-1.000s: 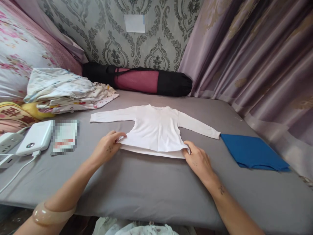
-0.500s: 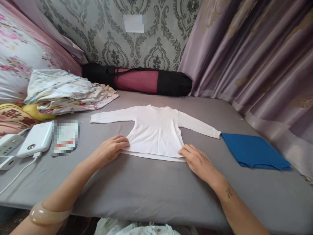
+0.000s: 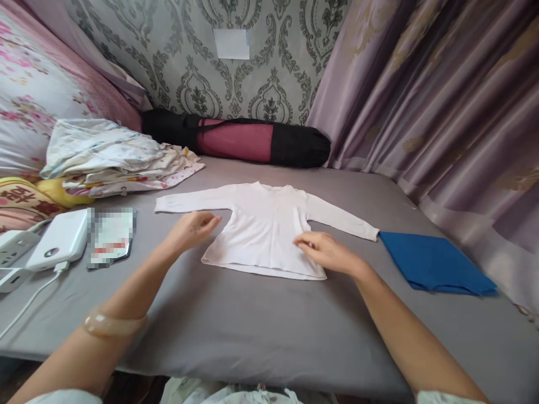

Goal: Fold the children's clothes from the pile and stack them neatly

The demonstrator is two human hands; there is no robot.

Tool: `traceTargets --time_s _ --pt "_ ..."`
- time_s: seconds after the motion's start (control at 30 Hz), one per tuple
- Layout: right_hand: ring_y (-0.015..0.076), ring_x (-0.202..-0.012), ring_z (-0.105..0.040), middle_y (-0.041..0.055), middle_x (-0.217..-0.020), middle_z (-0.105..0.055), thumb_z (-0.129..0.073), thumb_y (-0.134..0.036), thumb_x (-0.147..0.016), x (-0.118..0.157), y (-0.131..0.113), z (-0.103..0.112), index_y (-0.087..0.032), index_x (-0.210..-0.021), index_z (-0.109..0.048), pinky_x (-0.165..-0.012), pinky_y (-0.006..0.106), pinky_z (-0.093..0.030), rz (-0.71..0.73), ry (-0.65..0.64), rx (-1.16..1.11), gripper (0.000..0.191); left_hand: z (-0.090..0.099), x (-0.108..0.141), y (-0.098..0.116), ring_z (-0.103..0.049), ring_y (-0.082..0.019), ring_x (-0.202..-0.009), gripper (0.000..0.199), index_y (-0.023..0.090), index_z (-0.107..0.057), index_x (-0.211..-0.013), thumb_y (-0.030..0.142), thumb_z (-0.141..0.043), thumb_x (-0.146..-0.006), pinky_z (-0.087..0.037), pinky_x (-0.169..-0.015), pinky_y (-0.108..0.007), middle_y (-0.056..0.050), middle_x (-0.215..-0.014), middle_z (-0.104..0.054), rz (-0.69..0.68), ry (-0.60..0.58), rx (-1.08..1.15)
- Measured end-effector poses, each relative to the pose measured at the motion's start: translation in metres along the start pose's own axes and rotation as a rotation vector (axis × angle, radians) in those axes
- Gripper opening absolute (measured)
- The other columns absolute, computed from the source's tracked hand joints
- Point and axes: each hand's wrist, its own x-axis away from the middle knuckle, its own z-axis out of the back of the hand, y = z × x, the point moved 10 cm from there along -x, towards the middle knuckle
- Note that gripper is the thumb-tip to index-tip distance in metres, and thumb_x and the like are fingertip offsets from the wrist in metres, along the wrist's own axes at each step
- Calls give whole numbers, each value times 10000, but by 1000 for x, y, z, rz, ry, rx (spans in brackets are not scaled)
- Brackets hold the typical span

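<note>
A white long-sleeved shirt (image 3: 265, 230) lies spread flat, its sleeves out to both sides and its neckline away from me. Beside its left edge, under the left sleeve, hovers my left hand (image 3: 194, 230), fingers curled together with nothing visible in them. My right hand (image 3: 328, 251) is over the shirt's lower right side, its fingers bent inward. I see no cloth lifted by it. The shirt's hem lies nearest me, the back layer showing slightly below the front one.
A folded blue cloth (image 3: 438, 262) lies at the right sleeve's end. To the left are a white power bank (image 3: 59, 240) with a cable, a blurred packet (image 3: 112, 235) and folded patterned fabric (image 3: 113, 154). A long black and red bag (image 3: 236, 140) lies along the wall.
Both hands have let go of the hem corners and moved away from me, up along the shirt's sides. The fingers have curled in. The lower corners now lie flared out.
</note>
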Motion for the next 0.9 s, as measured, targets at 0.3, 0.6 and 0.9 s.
traceTargets --time_s 0.3,0.6,0.9 --pt "191 -1357 -383 137 -1464 -438 -337 -188 -935 -122 -11 -52 -118 -1403 -433 -1131 340 -287 -22 124 88 483 -23 -74 -10 -587 -257 -980 320 154 -674 -1033 146 -494 -768 -462 -792 -318 -130 -1018 -648 26 167 -221" --pt "274 -1474 -84 168 -1593 -158 -243 -363 -990 -144 -38 -89 -23 -1508 -218 -1185 453 -75 -115 64 96 620 -40 -69 7 -548 -244 -1026 309 141 -654 -976 127 -356 -898 -469 -788 -305 -137 -1047 -613 -220 68 -497" --pt "281 -1477 -36 158 -1604 -101 -216 -556 -970 -138 -41 -100 -84 -1534 -169 -1171 467 4 -115 95 226 737 -24 -76 -3 -572 -235 -945 303 154 -572 -1077 65 -374 -865 -471 -767 -330 -137 -1074 -579 -147 162 -433"
